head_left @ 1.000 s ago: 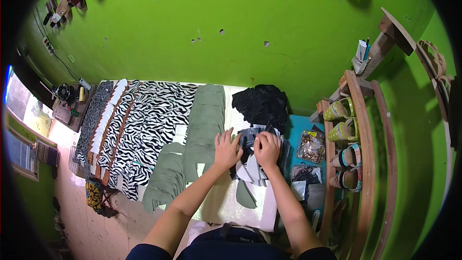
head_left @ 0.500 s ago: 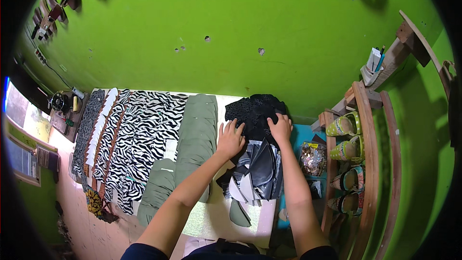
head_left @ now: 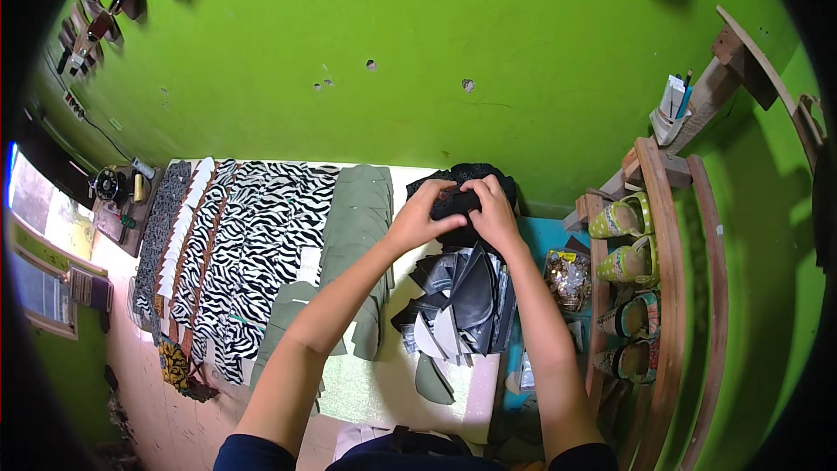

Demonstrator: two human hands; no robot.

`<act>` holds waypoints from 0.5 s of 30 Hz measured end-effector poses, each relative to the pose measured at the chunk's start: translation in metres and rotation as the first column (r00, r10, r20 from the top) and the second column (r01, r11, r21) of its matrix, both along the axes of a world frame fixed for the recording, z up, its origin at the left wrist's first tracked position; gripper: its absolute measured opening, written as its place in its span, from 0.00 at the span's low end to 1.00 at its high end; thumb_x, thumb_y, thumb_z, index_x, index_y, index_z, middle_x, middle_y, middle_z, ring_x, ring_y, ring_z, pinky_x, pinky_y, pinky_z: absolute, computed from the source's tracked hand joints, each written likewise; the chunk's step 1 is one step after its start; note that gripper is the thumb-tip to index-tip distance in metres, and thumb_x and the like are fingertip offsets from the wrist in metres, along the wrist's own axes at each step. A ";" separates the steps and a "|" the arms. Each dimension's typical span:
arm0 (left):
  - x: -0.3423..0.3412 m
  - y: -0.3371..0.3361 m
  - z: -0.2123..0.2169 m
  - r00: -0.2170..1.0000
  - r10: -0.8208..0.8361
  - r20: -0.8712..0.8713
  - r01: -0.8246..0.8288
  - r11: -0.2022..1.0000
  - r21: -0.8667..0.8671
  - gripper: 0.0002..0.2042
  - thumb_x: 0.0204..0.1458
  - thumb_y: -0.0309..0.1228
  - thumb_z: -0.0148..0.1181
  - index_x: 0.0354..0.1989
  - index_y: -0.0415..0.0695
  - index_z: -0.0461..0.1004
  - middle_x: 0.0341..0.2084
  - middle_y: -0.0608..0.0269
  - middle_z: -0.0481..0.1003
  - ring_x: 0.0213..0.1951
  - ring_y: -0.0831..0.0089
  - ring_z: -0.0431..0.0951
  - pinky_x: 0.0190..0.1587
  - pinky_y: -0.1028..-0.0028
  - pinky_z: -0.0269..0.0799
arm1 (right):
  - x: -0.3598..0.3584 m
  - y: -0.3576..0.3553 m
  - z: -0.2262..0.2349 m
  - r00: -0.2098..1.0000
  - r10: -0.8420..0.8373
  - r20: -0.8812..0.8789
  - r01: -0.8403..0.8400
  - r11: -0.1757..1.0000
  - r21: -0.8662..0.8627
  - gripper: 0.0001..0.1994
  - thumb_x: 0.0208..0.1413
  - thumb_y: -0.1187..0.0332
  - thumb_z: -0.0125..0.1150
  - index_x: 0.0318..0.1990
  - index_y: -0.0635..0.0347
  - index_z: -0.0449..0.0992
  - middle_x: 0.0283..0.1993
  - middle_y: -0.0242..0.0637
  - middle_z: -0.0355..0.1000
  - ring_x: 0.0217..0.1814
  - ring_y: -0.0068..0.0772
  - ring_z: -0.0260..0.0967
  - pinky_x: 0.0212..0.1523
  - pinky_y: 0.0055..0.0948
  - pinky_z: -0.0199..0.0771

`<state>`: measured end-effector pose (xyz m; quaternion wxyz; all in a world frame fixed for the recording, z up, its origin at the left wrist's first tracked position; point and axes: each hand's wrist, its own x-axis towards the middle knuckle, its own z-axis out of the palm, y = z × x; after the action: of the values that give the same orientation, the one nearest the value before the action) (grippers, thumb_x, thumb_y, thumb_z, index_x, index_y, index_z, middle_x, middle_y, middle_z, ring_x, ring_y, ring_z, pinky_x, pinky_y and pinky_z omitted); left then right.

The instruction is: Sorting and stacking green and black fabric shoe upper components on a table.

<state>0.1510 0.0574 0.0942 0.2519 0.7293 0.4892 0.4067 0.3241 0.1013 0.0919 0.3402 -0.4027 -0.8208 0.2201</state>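
At the far right end of the table lies a pile of black patterned cut pieces (head_left: 472, 173), partly covered by my hands. My left hand (head_left: 425, 218) curls round the pile's left side, thumb toward the middle. From the right, my right hand (head_left: 493, 211) closes on the same pieces, fingers bent over the far side. A bunched black part shows between the two hands. Just nearer to me lie smooth black cut pieces (head_left: 475, 296) with some pale grey ones (head_left: 446, 331). One olive piece (head_left: 432, 381) sits close to the front edge.
Left of my hands, overlapping olive pieces (head_left: 357, 235) and zebra-print pieces (head_left: 270, 244) lie in rows. On the right stand a tub of shiny bits (head_left: 568, 279) and a wooden rack (head_left: 664, 296) with patterned sandals (head_left: 621, 263). A green wall (head_left: 418, 78) rises behind the table.
My hands, spread flat on the black patterned pile before, have drawn together and curled round its pieces. The pile now looks gathered between them.
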 end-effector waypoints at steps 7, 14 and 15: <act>-0.011 -0.026 0.025 0.923 0.232 0.308 -0.156 0.955 -0.251 0.11 0.52 0.33 0.55 0.34 0.35 0.72 0.24 0.64 0.75 0.26 0.81 0.70 0.33 0.77 0.67 | -0.009 -0.020 0.023 0.950 0.098 -0.297 -0.157 0.971 -0.180 0.24 0.42 0.78 0.61 0.49 0.58 0.62 0.41 0.42 0.67 0.42 0.38 0.68 0.42 0.30 0.69; -0.053 -0.082 0.024 0.859 0.377 0.347 -0.247 0.898 -0.364 0.13 0.54 0.36 0.52 0.32 0.36 0.73 0.23 0.71 0.71 0.28 0.85 0.66 0.31 0.84 0.61 | -0.009 -0.050 0.022 0.784 0.073 -0.616 -0.507 0.647 -0.569 0.13 0.49 0.75 0.59 0.42 0.68 0.70 0.38 0.36 0.72 0.37 0.19 0.68 0.39 0.18 0.67; -0.058 -0.090 0.023 0.846 0.367 0.387 -0.245 0.912 -0.329 0.12 0.54 0.36 0.52 0.33 0.37 0.74 0.24 0.71 0.72 0.27 0.84 0.66 0.32 0.82 0.62 | -0.014 -0.058 0.023 0.798 0.041 -0.601 -0.476 0.656 -0.586 0.13 0.49 0.75 0.59 0.43 0.67 0.70 0.38 0.35 0.72 0.37 0.19 0.68 0.39 0.17 0.67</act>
<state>0.0931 -0.0323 0.1174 0.3829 0.4890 0.5804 0.5266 0.3106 0.0437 0.1146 0.3359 -0.2960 -0.5899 0.6720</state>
